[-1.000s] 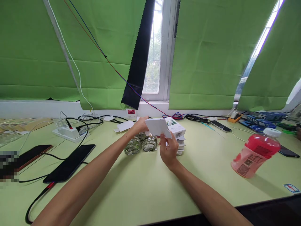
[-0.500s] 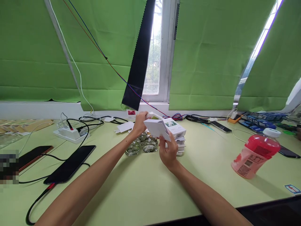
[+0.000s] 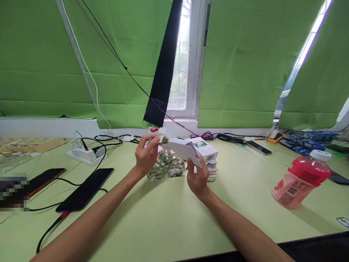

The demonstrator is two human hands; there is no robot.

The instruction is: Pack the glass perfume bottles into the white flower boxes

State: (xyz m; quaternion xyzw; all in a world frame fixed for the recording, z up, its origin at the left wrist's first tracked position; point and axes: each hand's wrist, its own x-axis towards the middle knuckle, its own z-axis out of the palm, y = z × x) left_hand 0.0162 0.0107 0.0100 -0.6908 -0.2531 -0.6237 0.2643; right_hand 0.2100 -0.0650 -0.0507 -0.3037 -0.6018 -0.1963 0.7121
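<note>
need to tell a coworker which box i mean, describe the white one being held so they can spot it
Start at the window gap between the green blinds and drop to the table. There the right hand holds a small white carton above a cluster of glass bottles. Unlike the stacked boxes behind it, it is lifted off the table and plain-faced.

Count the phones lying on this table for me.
4, maybe more hidden. A black phone lies on its cable at left, a red-edged phone further left, a dark phone near the far cables, and another phone behind the red bottle.
</note>
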